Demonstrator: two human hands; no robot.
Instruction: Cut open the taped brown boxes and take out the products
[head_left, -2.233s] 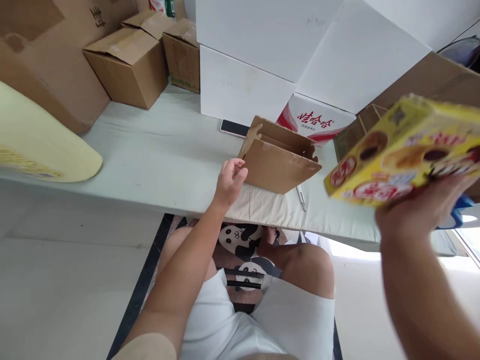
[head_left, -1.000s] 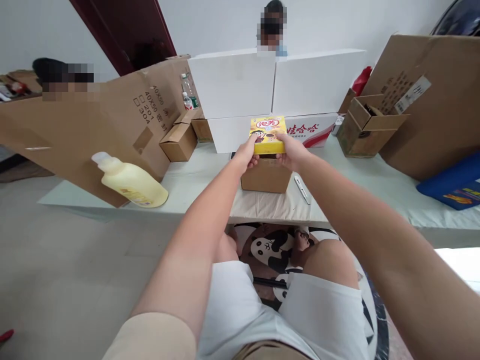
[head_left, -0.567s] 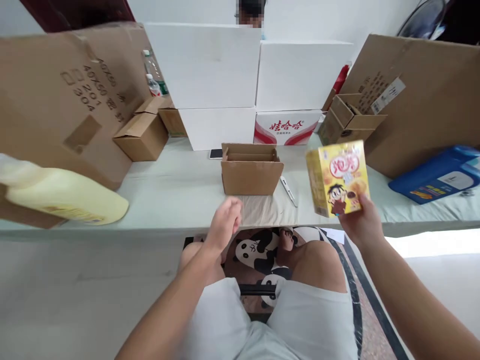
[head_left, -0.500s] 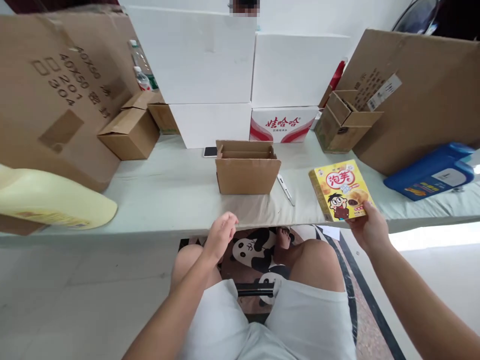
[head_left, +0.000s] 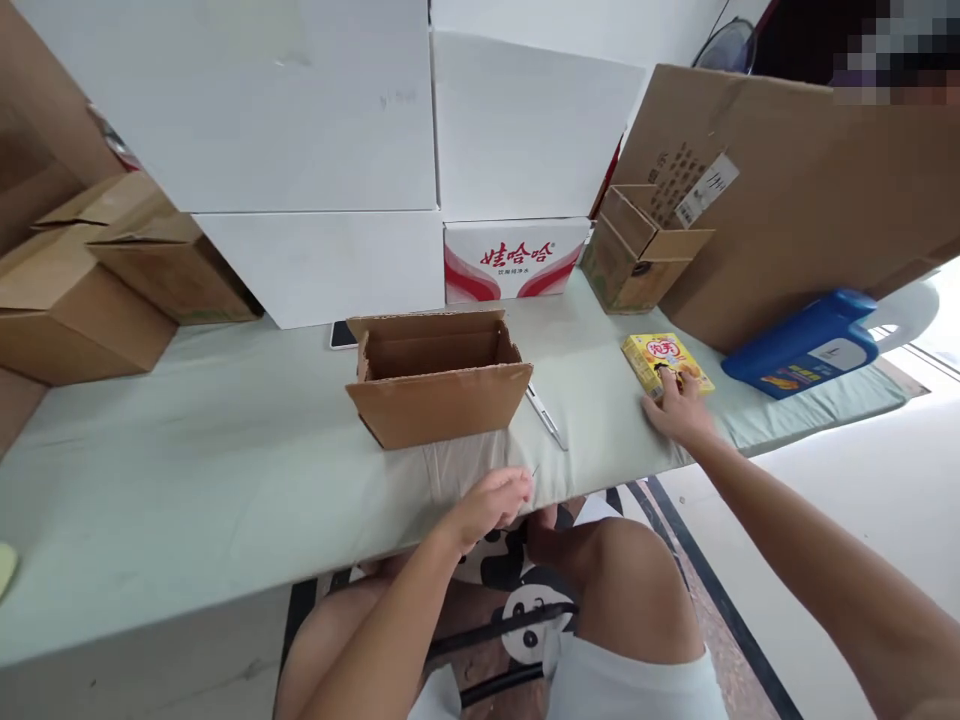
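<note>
A yellow cream-puff snack box (head_left: 643, 352) lies flat on the cloth-covered table. My right hand (head_left: 681, 412) rests over its near edge with the fingers apart on top, the thumb off to the left, and no grip round it. By the table's front edge, my left hand (head_left: 491, 502) is closed with its fingers curled in; nothing shows in them. Just beyond it stands a brown cardboard box (head_left: 446, 405), open at the top, its flaps up. A white box cutter (head_left: 546, 415) lies at that box's right side.
White cartons (head_left: 322, 262) form a wall at the back, one with red lettering (head_left: 517, 258). Small cardboard boxes (head_left: 176, 270) stand at left, another (head_left: 637, 250) at right. A blue bottle (head_left: 802, 345) leans near a large cardboard sheet (head_left: 787, 180). A phone (head_left: 343, 335) lies behind the open box.
My right hand has lowered the snack box onto the table and loosened its grip. My left hand has shifted slightly right. The view has turned to the right.
</note>
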